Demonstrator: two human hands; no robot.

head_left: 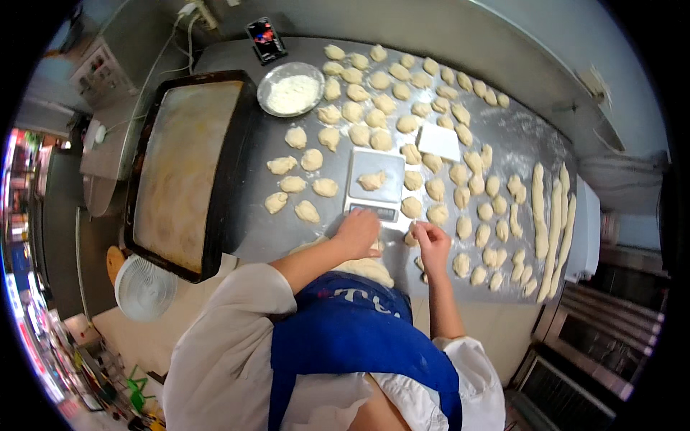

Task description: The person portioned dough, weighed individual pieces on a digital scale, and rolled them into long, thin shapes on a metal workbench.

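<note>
My left hand (358,233) is curled over pale dough at the table's near edge, just in front of a kitchen scale (354,179); its fingers are partly hidden. A larger mass of dough (366,269) lies under that wrist, against my blue apron. On the scale's square plate sits one dough lump (371,181). My right hand (434,246) is right of the scale's front corner, thumb and forefinger pinched on what looks like a small bit of dough. Close to those fingertips is a dough piece (410,238) on the table.
Many dough lumps (435,189) cover the metal table in rows. Long dough ropes (556,226) lie at the far right. A white block (439,142) stands behind the scale. To the left are a bowl of flour (292,90), a phone (266,41) and a large dark-rimmed tray (215,208).
</note>
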